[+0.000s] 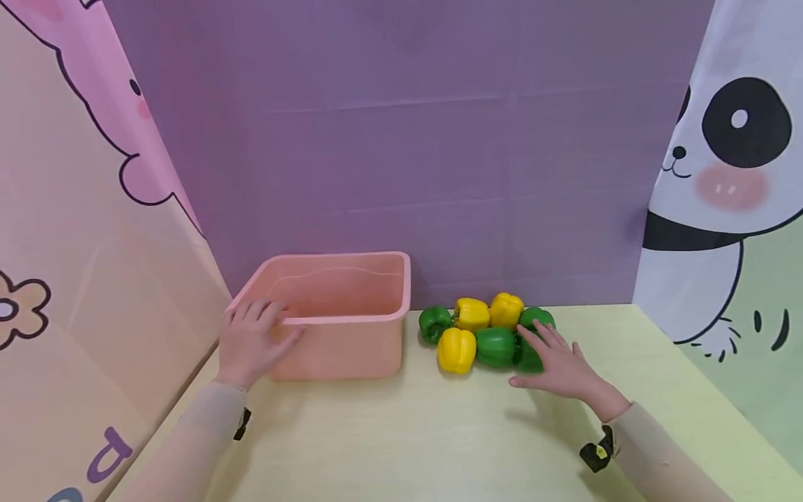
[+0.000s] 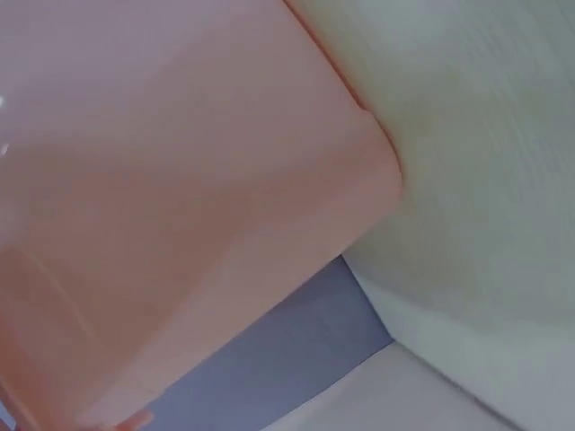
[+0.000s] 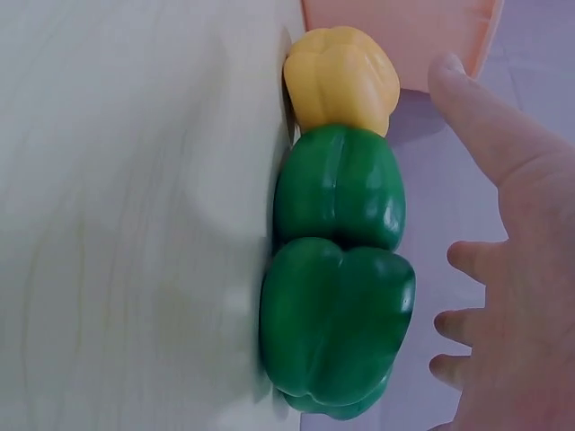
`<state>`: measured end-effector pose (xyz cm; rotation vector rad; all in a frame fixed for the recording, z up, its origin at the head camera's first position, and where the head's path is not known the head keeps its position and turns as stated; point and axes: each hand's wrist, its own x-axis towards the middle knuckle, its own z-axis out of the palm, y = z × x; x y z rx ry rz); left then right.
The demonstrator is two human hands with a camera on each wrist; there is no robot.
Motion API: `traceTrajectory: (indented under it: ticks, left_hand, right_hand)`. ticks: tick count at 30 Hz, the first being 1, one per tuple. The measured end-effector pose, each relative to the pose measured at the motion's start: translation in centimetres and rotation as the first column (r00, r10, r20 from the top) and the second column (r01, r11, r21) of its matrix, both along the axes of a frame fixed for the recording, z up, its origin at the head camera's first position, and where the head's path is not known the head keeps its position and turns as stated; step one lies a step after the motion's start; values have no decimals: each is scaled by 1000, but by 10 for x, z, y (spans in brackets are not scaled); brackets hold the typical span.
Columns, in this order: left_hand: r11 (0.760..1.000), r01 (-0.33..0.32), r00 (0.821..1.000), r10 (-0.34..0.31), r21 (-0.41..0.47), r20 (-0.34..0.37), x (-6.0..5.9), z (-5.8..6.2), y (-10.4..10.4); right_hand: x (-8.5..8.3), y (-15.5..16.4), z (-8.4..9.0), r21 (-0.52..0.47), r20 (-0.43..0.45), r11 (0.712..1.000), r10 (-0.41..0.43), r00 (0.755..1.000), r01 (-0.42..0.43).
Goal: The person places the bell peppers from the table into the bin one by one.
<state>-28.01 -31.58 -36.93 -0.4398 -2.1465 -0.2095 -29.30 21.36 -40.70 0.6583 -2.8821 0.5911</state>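
Two hands are out: the left hand [image 1: 254, 336] rests flat on the pink tub [image 1: 351, 348], the right hand [image 1: 558, 366] opens over a green pepper [image 1: 527, 355], ready to grab it.

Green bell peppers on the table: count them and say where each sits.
4 glossy green bell peppers: far-left end of the cluster, front middle, back right, and front right under the right hand's fingers. Others may be hidden behind.

Pale yellow table [image 1: 439, 432]: pink bin [image 1: 341, 341], peppers [image 1: 486, 331].
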Motion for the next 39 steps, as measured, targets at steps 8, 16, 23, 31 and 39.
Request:
traceTrajectory:
  ticks: [8,16,23,31,39]
  left_hand:
    - [995,-62,997,57,82,56,-5,-10,1]
    - [991,-88,993,79,101,91,-7,-13,1]
    - [989,-87,993,77,120,89,-11,-13,2]
    - [987,-98,992,87,127,90,-11,-16,2]
    - [985,-96,992,83,141,98,-12,-15,3]
  right_hand:
    - [-7,4,-4,-52,-1,998,-24,1000,24]
    - [-14,9,-9,-100,-23,995,-26,999,24]
    - [-25,17,-19,-203,14,979,-2,1000,4]
    - [-34,17,-26,-278,28,960,38,999,-29]
    - [-35,17,-28,-290,6,957,17,1000,-15]
